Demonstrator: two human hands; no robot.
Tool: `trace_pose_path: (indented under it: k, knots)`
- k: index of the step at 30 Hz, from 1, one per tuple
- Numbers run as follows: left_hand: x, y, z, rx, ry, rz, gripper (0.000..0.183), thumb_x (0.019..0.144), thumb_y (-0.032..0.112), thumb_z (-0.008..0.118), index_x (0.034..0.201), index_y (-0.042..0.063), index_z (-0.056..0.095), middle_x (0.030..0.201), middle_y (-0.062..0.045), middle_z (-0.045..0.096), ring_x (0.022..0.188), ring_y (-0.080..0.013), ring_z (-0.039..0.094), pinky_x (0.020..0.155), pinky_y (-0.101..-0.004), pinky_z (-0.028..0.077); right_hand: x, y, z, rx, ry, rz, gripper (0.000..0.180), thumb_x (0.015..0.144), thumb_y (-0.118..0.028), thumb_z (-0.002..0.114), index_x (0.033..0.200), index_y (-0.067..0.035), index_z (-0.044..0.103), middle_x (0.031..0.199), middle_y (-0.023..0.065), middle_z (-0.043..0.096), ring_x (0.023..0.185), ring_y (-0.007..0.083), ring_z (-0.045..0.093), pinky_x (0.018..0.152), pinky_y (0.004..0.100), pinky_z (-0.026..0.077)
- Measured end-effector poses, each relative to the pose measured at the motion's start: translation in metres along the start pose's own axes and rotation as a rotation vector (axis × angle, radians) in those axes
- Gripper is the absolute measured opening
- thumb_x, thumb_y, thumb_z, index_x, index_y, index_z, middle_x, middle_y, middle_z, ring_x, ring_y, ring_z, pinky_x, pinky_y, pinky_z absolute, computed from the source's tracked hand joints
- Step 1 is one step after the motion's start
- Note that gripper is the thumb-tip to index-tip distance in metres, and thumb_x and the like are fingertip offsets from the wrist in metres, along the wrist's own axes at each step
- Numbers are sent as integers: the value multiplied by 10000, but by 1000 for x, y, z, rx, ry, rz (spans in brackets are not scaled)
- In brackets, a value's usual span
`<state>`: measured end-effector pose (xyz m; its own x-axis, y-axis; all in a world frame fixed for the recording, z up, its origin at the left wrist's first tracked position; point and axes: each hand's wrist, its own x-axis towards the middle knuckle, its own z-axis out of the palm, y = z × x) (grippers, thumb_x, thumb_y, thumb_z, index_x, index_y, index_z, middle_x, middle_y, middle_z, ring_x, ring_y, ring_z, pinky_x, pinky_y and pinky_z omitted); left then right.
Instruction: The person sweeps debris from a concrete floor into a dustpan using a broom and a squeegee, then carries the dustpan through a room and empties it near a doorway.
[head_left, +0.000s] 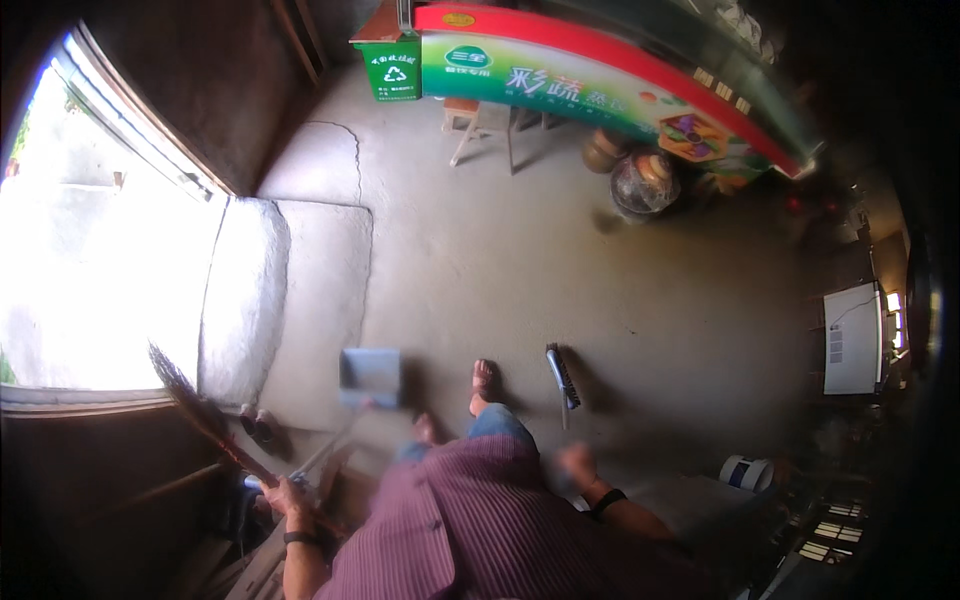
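My left hand (283, 496) is shut around the handle of a twig broom (199, 412), whose bristles point up and left towards the bright doorway. The long handle of a blue-grey dustpan (372, 377) runs down to the same hand; whether the fingers grip it too, I cannot tell. The pan is left of my feet. My right hand (577, 463) is blurred, beside my body. A push broom with a blue head and dark bristles (562, 377) is just above it, its pole running down towards that hand; the grip itself is unclear.
A chest freezer with a printed front (540, 82) spans the far side, with a green bin (390, 73), a wooden stool (487, 120) and a plastic-wrapped jar (643, 184) near it. A raised threshold (244, 300) borders the doorway. Shoes (256, 424) stand left; a white bucket (746, 474) lies right.
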<state>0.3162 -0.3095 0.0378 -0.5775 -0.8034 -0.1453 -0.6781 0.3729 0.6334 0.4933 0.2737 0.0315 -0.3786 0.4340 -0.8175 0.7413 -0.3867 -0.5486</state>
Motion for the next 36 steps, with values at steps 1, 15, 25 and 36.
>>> trace_pose_path:
  k: [1, 15, 25, 36]
  knots:
    - [-5, 9, 7, -108, -57, -83, 515, 783, 69, 523, 1294, 61, 466, 976, -134, 620, 782, -261, 610, 692, -359, 491, 7, 0, -3, -38, -15, -65, 140, 694, -54, 629, 711, 34, 523, 652, 151, 597, 600, 256, 583, 562, 357, 456]
    - [-89, 179, 68, -419, -268, 29, 331, 785, 19, 522, 1113, 63, 518, 809, -24, 529, 587, -134, 520, 509, -292, 443, 79, -113, -48, -514, -227, -514, 506, 702, -39, 661, 1173, 51, 501, 770, 104, 627, 612, 173, 613, 551, 314, 499]
    - [-112, 276, 156, -545, -443, 134, 196, 779, -11, 503, 954, 43, 430, 675, -45, 493, 505, -148, 522, 433, -257, 436, 120, -149, -46, -258, -206, -206, 483, 688, -43, 698, 1135, 39, 537, 769, 129, 642, 619, 183, 634, 537, 324, 518]
    - [-135, 402, 281, -468, -688, 193, 231, 740, 31, 604, 903, 47, 440, 706, -58, 537, 551, -143, 552, 484, -258, 464, 194, -311, -74, -354, -130, -698, 163, 686, -34, 616, 819, 32, 545, 651, 117, 615, 571, 197, 620, 508, 325, 481]
